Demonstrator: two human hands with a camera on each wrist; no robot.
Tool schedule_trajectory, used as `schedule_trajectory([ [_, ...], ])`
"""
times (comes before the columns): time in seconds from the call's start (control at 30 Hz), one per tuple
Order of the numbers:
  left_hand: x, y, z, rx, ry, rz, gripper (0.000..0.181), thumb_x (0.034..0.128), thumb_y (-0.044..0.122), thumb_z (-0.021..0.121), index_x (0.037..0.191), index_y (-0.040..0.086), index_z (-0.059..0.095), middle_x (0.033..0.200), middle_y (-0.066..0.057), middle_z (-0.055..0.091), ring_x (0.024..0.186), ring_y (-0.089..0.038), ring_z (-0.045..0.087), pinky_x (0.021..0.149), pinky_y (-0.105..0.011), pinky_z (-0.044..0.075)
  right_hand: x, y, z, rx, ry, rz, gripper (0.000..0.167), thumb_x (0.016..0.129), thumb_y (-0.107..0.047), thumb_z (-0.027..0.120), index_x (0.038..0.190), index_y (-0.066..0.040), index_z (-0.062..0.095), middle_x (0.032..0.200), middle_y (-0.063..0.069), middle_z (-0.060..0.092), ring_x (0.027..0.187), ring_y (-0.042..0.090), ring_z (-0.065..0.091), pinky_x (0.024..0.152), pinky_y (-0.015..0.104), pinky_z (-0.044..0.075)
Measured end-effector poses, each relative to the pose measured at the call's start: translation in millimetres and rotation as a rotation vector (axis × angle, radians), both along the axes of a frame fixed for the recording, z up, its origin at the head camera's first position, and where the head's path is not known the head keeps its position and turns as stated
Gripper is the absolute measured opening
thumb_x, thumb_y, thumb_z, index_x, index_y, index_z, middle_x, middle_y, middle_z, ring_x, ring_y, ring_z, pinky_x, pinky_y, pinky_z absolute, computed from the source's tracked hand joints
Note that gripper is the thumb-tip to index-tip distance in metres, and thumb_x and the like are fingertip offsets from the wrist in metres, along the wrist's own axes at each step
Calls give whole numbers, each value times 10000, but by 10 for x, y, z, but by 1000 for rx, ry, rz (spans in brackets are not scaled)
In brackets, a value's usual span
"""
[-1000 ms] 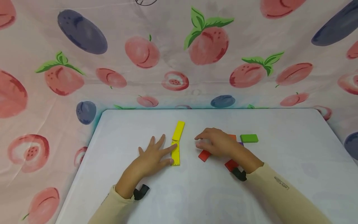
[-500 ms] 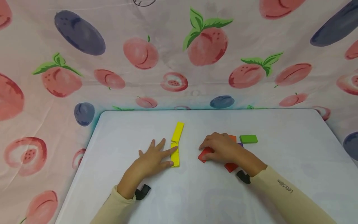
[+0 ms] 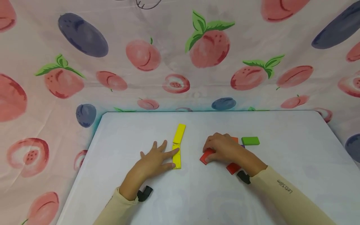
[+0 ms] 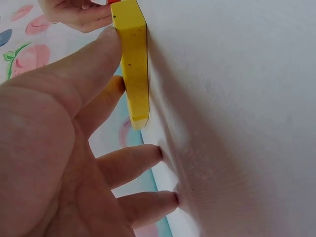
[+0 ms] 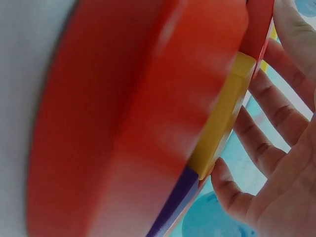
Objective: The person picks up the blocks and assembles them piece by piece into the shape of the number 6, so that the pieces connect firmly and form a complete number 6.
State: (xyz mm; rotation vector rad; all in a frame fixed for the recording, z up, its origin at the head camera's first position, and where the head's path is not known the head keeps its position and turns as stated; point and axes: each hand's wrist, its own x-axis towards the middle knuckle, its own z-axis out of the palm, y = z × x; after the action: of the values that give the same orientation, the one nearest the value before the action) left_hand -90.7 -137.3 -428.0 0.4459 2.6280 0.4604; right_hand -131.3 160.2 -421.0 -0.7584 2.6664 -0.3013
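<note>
Two flat yellow blocks lie nearly end to end on the table, the farther yellow block (image 3: 179, 133) angled slightly to the right of the nearer yellow block (image 3: 176, 156). My left hand (image 3: 154, 161) has its fingers spread, with the thumb and index finger touching the nearer one. In the left wrist view that yellow block (image 4: 134, 64) has its side against these two fingertips. My right hand (image 3: 223, 149) pinches a red block (image 3: 206, 155) between thumb and fingers. Beneath the right palm are a yellow block (image 5: 222, 118) and a purple block (image 5: 175, 205).
By the right wrist lies another red block (image 3: 233, 168). An orange block (image 3: 234, 139) shows partly behind the right hand, and a green block (image 3: 250, 141) lies to its right. A fruit-patterned cloth (image 3: 197, 75) hangs behind the white table (image 3: 202, 200).
My right hand has shifted slightly right and closed its thumb and fingers on the red block. My left hand has stayed by the yellow block.
</note>
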Motion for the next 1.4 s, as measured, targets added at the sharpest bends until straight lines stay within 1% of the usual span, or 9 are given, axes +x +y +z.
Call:
schedule_trajectory([
  [0.17, -3, -5, -15, -3, 2, 6, 593, 936, 501, 692, 1490, 472, 480, 1689, -123, 266, 1547, -520, 138, 1010, -897, 173, -41, 0, -26, -14, -20, 3, 338, 795, -468, 861, 1088, -325, 768, 1123, -99, 679, 1122, 166, 552, 966, 528, 467],
  [0.3, -3, -5, -14, 9, -6, 8, 597, 933, 500, 696, 1491, 464, 484, 1690, -125, 259, 1549, -519, 122, 1010, -900, 157, -81, 27, -79, -38, -51, -10, 289, 787, -463, 868, 1037, -373, 754, 1080, -146, 653, 1116, 152, 533, 976, 537, 430],
  [0.53, -1, -15, -13, 7, 3, 4, 601, 936, 501, 695, 1495, 464, 477, 1689, -125, 263, 1545, -525, 133, 1004, -901, 170, -169, 32, -119, -35, -104, -14, 263, 776, -492, 865, 974, -409, 714, 1051, -162, 618, 1089, 150, 508, 973, 528, 394],
  [0.77, 5, -12, -10, 6, 5, -6, 601, 939, 506, 687, 1499, 459, 473, 1688, -130, 264, 1541, -532, 138, 1002, -902, 174, -210, 27, -115, -21, -139, 9, 308, 736, -526, 884, 815, -362, 636, 836, -130, 559, 933, 118, 490, 856, 440, 334],
  [1.0, 4, -12, -16, 14, 16, -14, 599, 942, 498, 686, 1501, 442, 479, 1683, -140, 272, 1533, -546, 155, 982, -911, 183, -161, 3, -63, -49, -138, 21, 344, 732, -483, 903, 817, -342, 601, 756, -108, 564, 799, 94, 539, 802, 396, 346],
  [1.1, -1, -16, -34, 6, 15, -11, 604, 938, 512, 683, 1501, 455, 471, 1688, -129, 262, 1538, -538, 145, 990, -907, 183, -117, -30, -57, -96, -111, 34, 333, 745, -479, 894, 839, -353, 601, 739, -127, 557, 769, 85, 541, 770, 371, 367],
  [1.2, -7, -12, -44, -1, 17, -10, 606, 933, 519, 685, 1498, 460, 474, 1687, -126, 265, 1539, -534, 150, 990, -906, 187, -70, -85, -34, -193, -125, 22, 285, 775, -448, 883, 875, -365, 629, 772, -147, 584, 801, 92, 559, 756, 330, 443],
  [1.3, -12, -10, -57, -5, 18, -7, 606, 931, 519, 687, 1496, 460, 477, 1687, -123, 270, 1540, -529, 157, 991, -905, 193, -18, -146, -19, -306, -157, -16, 230, 803, -379, 876, 912, -356, 674, 842, -155, 623, 858, 106, 576, 739, 286, 509],
  [1.4, -13, -12, -66, -6, 21, -5, 607, 929, 517, 691, 1494, 461, 480, 1686, -121, 276, 1541, -525, 162, 992, -904, 196, 36, -195, -28, -392, -175, -58, 184, 830, -334, 861, 948, -312, 722, 889, -141, 656, 883, 120, 581, 750, 279, 518],
])
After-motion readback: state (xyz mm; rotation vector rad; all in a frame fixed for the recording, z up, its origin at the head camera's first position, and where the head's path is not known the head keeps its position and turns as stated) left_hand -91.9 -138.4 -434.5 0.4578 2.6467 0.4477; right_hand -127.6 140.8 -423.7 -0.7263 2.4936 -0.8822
